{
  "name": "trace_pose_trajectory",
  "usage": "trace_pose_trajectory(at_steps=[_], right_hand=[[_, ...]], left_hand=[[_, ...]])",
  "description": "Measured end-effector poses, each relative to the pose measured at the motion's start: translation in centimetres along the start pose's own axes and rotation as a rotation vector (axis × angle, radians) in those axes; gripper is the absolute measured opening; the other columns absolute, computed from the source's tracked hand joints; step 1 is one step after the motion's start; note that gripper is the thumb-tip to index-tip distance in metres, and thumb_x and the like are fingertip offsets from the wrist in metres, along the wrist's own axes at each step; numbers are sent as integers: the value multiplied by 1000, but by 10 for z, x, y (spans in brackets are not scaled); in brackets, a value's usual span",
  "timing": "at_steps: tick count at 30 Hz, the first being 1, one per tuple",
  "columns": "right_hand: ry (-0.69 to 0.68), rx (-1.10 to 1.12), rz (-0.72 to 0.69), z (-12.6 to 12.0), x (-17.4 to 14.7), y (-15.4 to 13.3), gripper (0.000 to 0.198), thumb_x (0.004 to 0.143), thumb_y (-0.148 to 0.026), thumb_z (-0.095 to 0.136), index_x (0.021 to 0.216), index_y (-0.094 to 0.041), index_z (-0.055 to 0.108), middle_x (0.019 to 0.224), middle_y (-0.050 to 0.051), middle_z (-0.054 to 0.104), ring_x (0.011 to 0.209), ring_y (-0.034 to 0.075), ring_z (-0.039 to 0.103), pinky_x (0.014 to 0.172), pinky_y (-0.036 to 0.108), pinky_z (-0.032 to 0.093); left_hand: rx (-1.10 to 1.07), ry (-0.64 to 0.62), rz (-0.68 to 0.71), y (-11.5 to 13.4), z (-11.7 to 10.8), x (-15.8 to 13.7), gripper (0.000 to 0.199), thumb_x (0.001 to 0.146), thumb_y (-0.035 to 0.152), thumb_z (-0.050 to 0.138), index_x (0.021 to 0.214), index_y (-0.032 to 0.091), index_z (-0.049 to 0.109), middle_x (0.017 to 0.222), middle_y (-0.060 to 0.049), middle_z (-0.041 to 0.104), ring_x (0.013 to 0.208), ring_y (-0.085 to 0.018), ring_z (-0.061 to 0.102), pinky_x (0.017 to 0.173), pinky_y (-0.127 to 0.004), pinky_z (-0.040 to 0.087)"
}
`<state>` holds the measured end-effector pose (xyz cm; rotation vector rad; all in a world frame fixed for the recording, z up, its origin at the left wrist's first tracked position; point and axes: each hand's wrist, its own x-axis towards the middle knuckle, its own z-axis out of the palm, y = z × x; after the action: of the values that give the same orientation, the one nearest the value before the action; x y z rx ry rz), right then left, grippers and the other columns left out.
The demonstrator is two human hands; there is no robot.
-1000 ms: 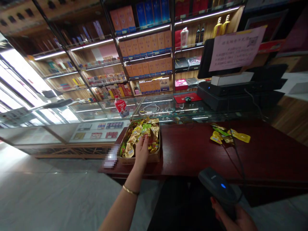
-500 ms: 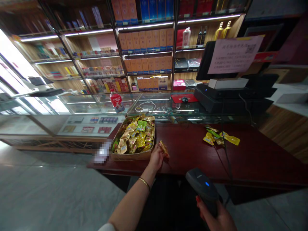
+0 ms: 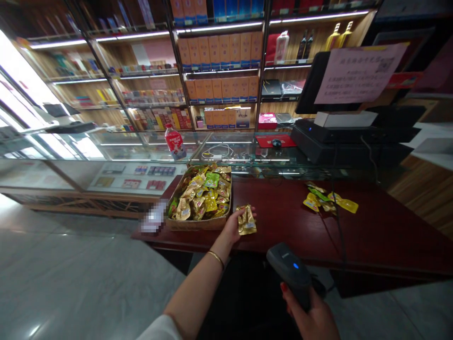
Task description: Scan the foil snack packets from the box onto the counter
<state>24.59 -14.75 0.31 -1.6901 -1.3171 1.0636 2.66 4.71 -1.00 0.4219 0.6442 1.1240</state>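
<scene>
As we hold a gold packet (image 3: 247,223) in our left hand (image 3: 232,229), the scanner (image 3: 288,267) points its head toward it.
The packet is over the bench (image 3: 283,222), gripped between left thumb and fingers, its long axis running roughly away from us; from the scanner's head it lies forward and to the left, well apart. Our right hand (image 3: 314,316) has its fingers closed around the scanner's handle. Just left of the packet sits an open carton (image 3: 198,225) of similar packets; well to the right, loose packets (image 3: 331,202) lie bunched.
</scene>
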Motion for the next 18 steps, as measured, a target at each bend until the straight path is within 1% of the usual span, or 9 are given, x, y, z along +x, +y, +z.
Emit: trace_pose_trajectory(at_steps=[2, 4, 7, 9, 12, 16, 18], right_hand=[[9, -41, -27, 2, -4, -4, 62, 78, -80, 61, 86, -20, 73, 64, 6, 76, 58, 24, 72, 58, 28, 56], [59, -53, -30, 4, -9, -8, 64, 78, -83, 58, 84, -21, 72, 63, 5, 75, 57, 24, 71, 57, 29, 54], [135, -46, -15, 6, -15, -12, 67, 77, -87, 54, 80, -22, 70, 56, 3, 71, 53, 23, 68, 56, 30, 52], [142, -37, -5, 6, -17, -12, 66, 77, -88, 54, 78, -24, 69, 52, 1, 67, 50, 22, 66, 54, 30, 51], [141, -38, 14, 4, -17, -11, 66, 78, -88, 52, 80, -24, 68, 51, 0, 67, 49, 22, 66, 52, 29, 51], [152, -62, 0, 2, -14, -7, 68, 79, -88, 51, 84, -23, 71, 53, 1, 68, 51, 23, 69, 53, 29, 52], [166, -81, -22, 3, -13, -5, 68, 79, -87, 50, 85, -23, 73, 52, 2, 69, 54, 25, 71, 53, 29, 53]], left_hand=[[30, 39, 32, -3, 1, 0, 34, 82, 29, 72, 111, 13, 68, 101, -13, 77, 85, -24, 75, 78, -34, 58], [56, 78, 73, -6, 2, 2, 34, 80, 30, 76, 109, 15, 68, 102, -12, 78, 91, -25, 75, 82, -34, 58], [82, 69, 119, -10, 1, 5, 37, 76, 32, 79, 107, 16, 67, 100, -11, 77, 91, -25, 75, 86, -37, 57], [92, 42, 138, -12, 0, 7, 36, 76, 32, 78, 107, 16, 67, 99, -10, 77, 92, -25, 75, 90, -40, 56], [106, 33, 136, -13, -1, 8, 35, 74, 29, 77, 106, 17, 67, 99, -10, 76, 92, -25, 75, 93, -42, 55], [100, 41, 131, -12, 0, 6, 35, 71, 24, 72, 104, 17, 67, 97, -9, 76, 91, -25, 74, 94, -43, 54], [99, 24, 122, -11, 1, 4, 38, 67, 21, 69, 105, 17, 67, 98, -10, 76, 92, -25, 74, 94, -42, 54]])
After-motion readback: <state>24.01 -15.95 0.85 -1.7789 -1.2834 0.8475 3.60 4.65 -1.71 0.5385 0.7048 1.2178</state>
